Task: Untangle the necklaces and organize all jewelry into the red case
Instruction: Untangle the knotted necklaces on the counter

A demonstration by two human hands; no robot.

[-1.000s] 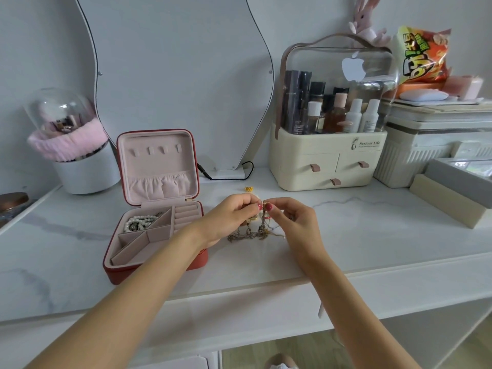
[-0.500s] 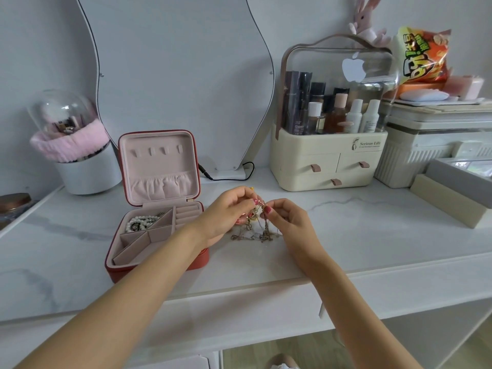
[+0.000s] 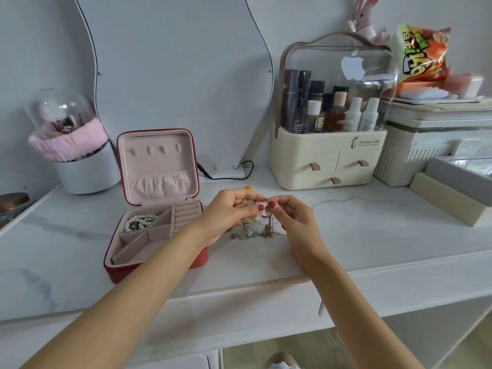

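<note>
1. Untangling step: left hand (image 3: pixel 229 211) and right hand (image 3: pixel 290 217) fingers pinch the necklaces (image 3: pixel 253 230), knot lifted, tail trailing on the bench (image 3: pixel 372 230).
2. Next, I judge: tease strands apart gently, then lay each in the case (image 3: pixel 157 249), just left.

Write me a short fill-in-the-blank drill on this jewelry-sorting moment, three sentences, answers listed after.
1. The red case stands with its lid ____.
2. The only jewelry already in the case is a strand of ____ in a rear compartment.
3. Both the left hand and the right hand pinch the tangled necklaces, whose lower end rests on the ____.

Missing words: open; pearls; table
</note>
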